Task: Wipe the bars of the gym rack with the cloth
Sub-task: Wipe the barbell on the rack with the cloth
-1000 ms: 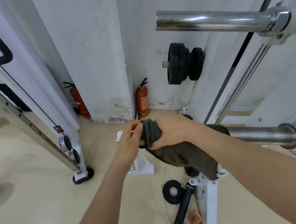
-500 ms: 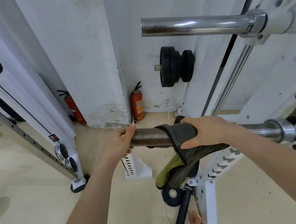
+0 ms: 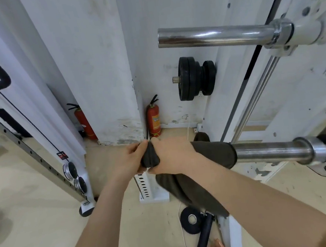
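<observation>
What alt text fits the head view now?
The left hand and right hand grip a dark cloth bunched over the free end of the lower bar. An upper bar juts out above, black weight plates and a red fire extinguisher behind.

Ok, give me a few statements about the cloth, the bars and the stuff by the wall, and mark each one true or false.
1. The left hand and the right hand both hold the cloth at the end of the lower bar. True.
2. The cloth is white. False: it is dark olive-grey.
3. The upper bar has nothing draped on it. True.
4. Only one extinguisher stands by the wall. False: a red fire extinguisher stands in the corner and a second extinguisher stands left of it.
5. The black weight plates are loaded on the lower bar. False: they sit on a separate peg beyond it.
</observation>
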`<action>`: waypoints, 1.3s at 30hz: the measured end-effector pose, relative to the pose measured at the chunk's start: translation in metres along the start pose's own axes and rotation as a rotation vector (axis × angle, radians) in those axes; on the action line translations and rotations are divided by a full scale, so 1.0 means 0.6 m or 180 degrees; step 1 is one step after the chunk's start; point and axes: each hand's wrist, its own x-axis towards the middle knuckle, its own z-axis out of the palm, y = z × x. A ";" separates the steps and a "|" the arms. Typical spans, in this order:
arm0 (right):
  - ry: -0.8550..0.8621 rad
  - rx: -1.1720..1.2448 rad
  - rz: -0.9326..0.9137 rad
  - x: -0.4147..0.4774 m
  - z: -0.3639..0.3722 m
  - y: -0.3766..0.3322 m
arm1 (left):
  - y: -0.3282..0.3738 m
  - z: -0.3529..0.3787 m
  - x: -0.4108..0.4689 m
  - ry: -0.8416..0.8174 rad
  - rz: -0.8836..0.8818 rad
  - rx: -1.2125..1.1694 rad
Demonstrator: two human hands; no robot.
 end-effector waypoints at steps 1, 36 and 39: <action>0.0092 0.0029 -0.0012 -0.003 0.000 0.008 | -0.003 -0.005 0.002 -0.0120 0.0027 -0.0239; 0.0521 -0.0714 0.1576 -0.291 0.001 0.307 | 0.017 0.227 -0.074 -0.0007 0.2354 0.3811; 0.0563 -0.0578 0.1907 -0.287 0.004 0.303 | 0.017 0.247 -0.069 0.0090 0.2364 0.3883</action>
